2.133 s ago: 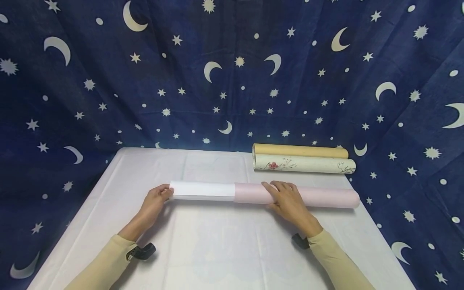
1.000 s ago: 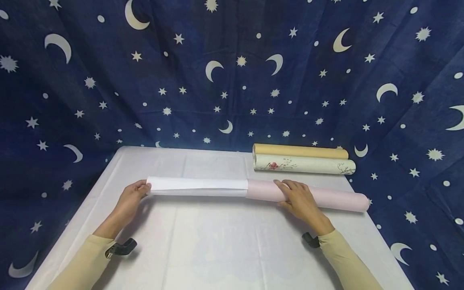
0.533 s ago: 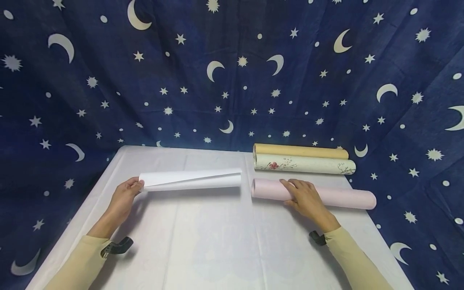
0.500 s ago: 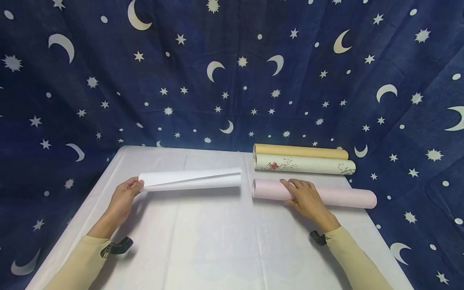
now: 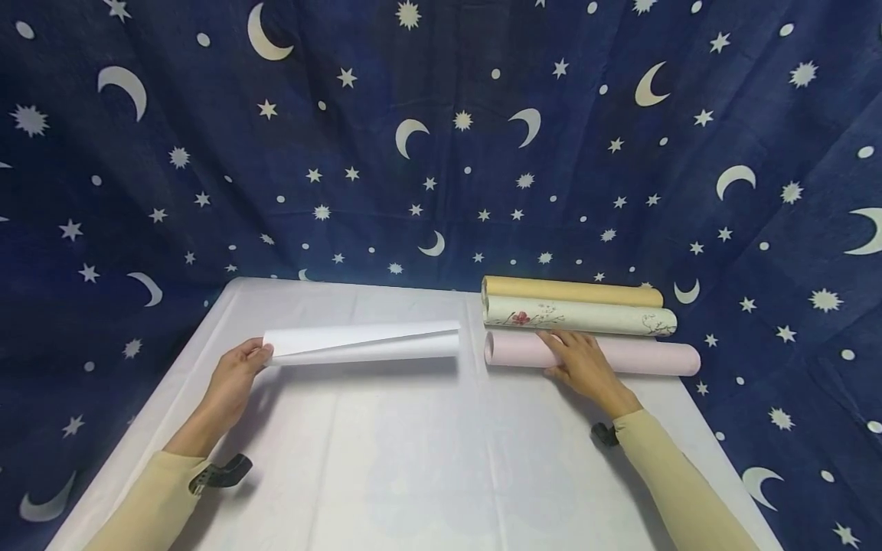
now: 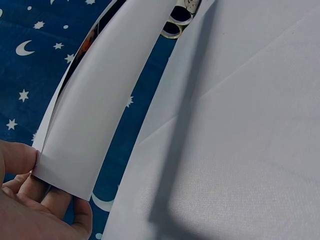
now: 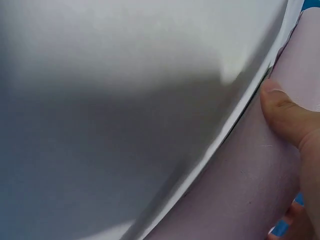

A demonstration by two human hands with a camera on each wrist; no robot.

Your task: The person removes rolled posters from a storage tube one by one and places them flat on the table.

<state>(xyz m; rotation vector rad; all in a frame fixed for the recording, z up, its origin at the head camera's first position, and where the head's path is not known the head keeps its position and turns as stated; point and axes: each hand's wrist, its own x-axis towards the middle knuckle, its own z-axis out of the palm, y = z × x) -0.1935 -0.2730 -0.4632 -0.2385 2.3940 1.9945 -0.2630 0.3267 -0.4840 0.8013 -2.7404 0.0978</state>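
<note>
My left hand pinches the left end of a loosely rolled sheet of white paper, thumb in front. The roll hangs over the table and casts a shadow below it. In the left wrist view, a dark and orange print peeks out from inside the white paper. At the right, my right hand grips a pale pink tube from above, its hollow left end showing. The right wrist view has my thumb on the pink surface, with the other fingers mostly hidden behind the tube.
Behind the pink tube lie a cream roll with a red flower print and a yellow roll, side by side. A white cloth covers the table. A dark blue curtain with moons and stars hangs at the back and sides.
My left hand has drawn the white paper out of the pink tube to the left. My right hand has since moved the tube back, close to the cream roll.
</note>
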